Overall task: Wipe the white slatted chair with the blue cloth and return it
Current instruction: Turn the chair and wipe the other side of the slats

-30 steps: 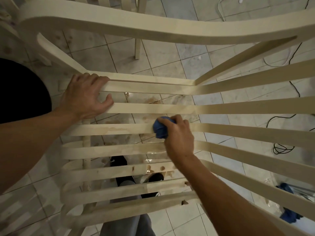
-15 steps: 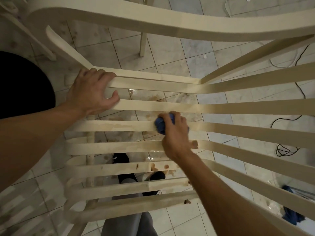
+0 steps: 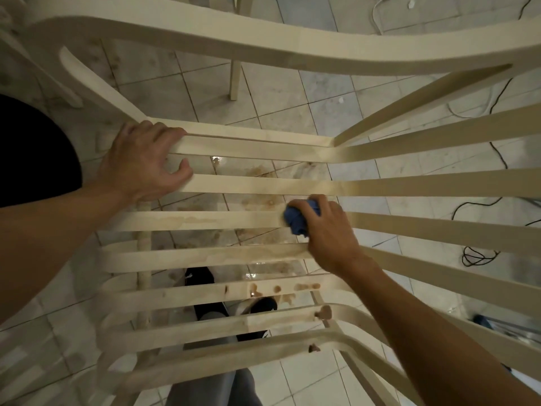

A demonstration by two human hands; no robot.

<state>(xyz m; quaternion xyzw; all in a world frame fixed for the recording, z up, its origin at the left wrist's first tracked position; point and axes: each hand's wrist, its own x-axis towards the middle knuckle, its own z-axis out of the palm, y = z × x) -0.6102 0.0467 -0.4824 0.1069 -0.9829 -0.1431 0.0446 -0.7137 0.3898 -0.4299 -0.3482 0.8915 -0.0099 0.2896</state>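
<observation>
**A:** What is the right hand (image 3: 330, 230) holding?

**B:** A bunched blue cloth (image 3: 295, 221). The fingers are curled tight round it and press it onto the streaked slat (image 3: 190, 221) of the white slatted plastic chair (image 3: 263, 39). The wad sits about midway along that slat.

**A:** Where is the cloth within the grip?

**B:** It sticks out on the fingertip side, toward the streaked slat's left end. The knuckles cover the rest of it, and the wrist trails back over the next slat nearer the person.

**A:** And the left hand (image 3: 140, 165)?

**B:** It grips the chair just beyond the streaked slat, near its left end. The fingers hook over one slat and the thumb rests on the one below, so I take it to be steadying the chair.

**A:** How should this stroke be done?

**B:** I'd run the cloth along the streaked slat toward its left end, since a tan smear covers that stretch. Use firm downward pressure, with the other hand bracing so the chair can't tip. A wad this tight offers little wiping face, so turning it to a fresh side between passes should help.

**A:** Is much left to do?

**B:** Quite a bit, I'd judge. There are brown spots (image 3: 304, 287) two slats nearer the person than the streaked slat, and the slat between them looks stained as well.
</observation>
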